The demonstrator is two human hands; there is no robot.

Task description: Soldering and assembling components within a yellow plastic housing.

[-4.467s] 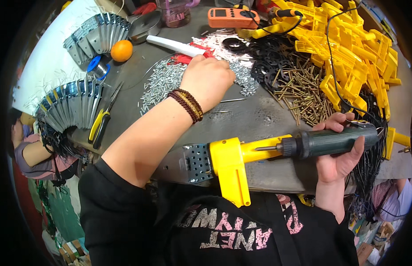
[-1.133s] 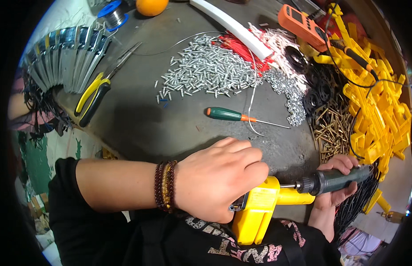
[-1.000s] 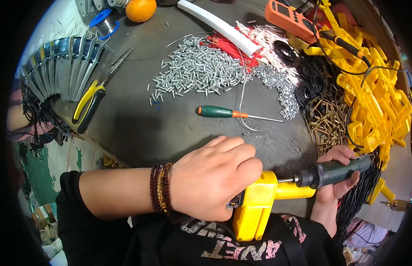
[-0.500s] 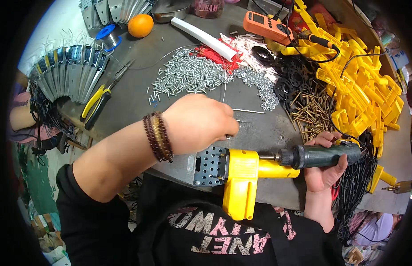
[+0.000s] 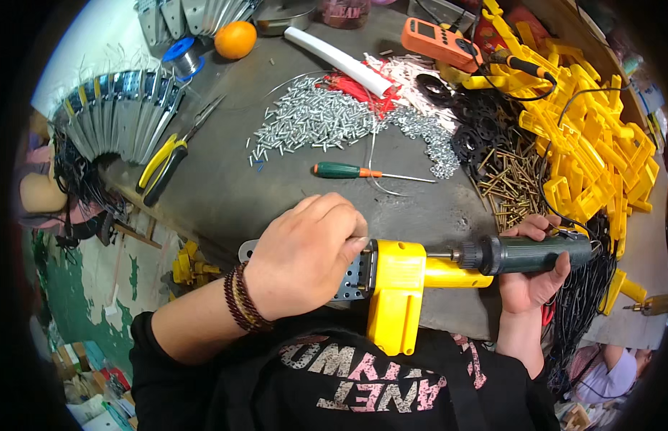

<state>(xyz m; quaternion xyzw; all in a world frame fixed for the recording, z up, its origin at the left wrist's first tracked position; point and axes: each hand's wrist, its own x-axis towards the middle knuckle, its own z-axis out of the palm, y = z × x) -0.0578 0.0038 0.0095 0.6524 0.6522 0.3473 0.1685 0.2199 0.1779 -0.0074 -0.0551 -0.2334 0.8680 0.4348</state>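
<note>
My right hand [image 5: 526, 276] is wrapped round a dark electric screwdriver [image 5: 517, 254]. Its long bit reaches leftward to the side of a yellow plastic housing [image 5: 395, 305]. Against the housing's left side sits a perforated metal plate [image 5: 355, 279], partly covered by my left hand [image 5: 305, 248]. That hand's fingers are pinched together at the plate's upper corner beside the housing; whatever is between them is hidden or too small to name. A green-handled screwdriver [image 5: 341, 170] lies on the table beyond, its shaft pointing right.
Piles of silver screws [image 5: 316, 115], small nuts [image 5: 436, 147], brass-coloured long screws [image 5: 510, 187] and yellow housings [image 5: 585, 144] cover the far and right table [image 5: 226, 194]. Pliers [image 5: 168, 161], a solder spool [image 5: 183, 59], an orange [image 5: 235, 39] and an orange meter [image 5: 441, 43] lie around.
My left hand has moved down and left, from above the table near the screwdriver to the plate's corner, uncovering the green handle. The right hand keeps its hold on the electric screwdriver.
</note>
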